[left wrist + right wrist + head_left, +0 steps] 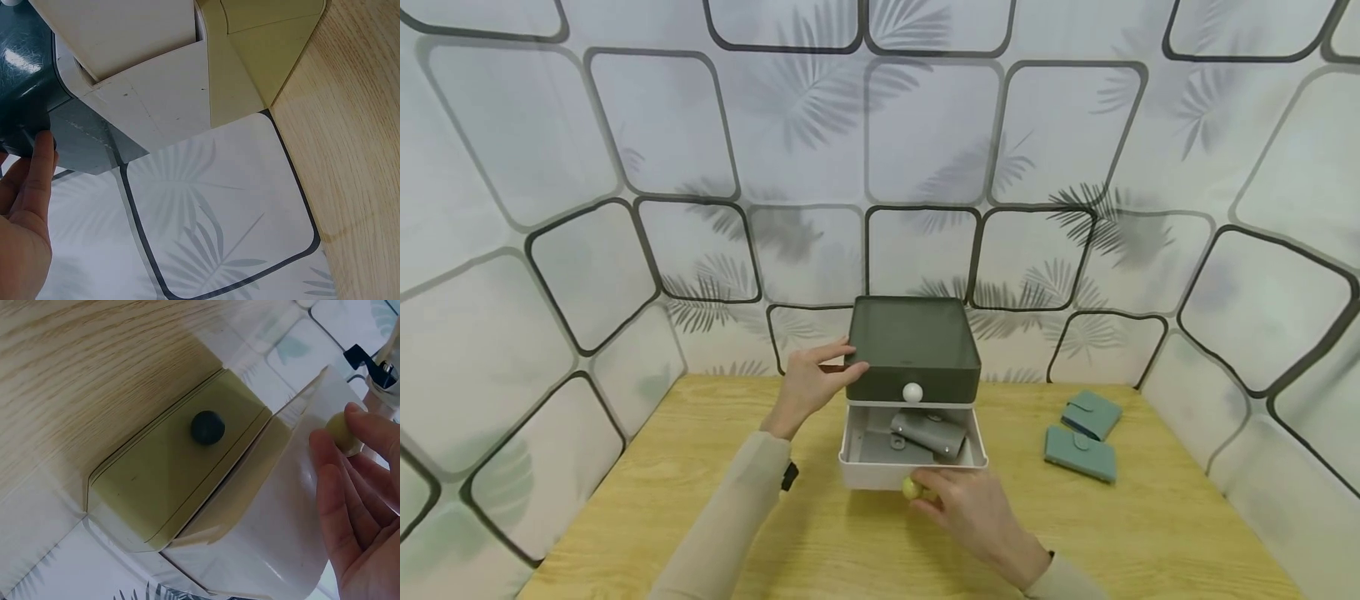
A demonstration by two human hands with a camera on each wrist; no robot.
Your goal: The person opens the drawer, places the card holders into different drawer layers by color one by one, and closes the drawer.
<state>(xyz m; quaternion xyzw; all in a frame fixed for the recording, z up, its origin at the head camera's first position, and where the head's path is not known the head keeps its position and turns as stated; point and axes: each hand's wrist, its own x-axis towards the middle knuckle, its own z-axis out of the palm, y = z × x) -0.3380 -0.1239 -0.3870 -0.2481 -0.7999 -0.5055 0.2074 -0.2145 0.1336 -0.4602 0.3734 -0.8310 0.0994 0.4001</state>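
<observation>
A small drawer cabinet with a dark green top stands at the back middle. Its white drawer is pulled out, holding a grey snap-fastened wallet or case over a flatter grey one. My right hand pinches the drawer's yellow-green round knob between thumb and fingers. With thumb and fingers spread, my left hand rests on the cabinet's upper left side. Its fingertips touch the dark green edge in the left wrist view.
Two teal wallets lie on the wooden table to the right. Below the white drawer, a yellowish drawer with a dark knob shows in the right wrist view. Patterned curtains surround the table's back and sides.
</observation>
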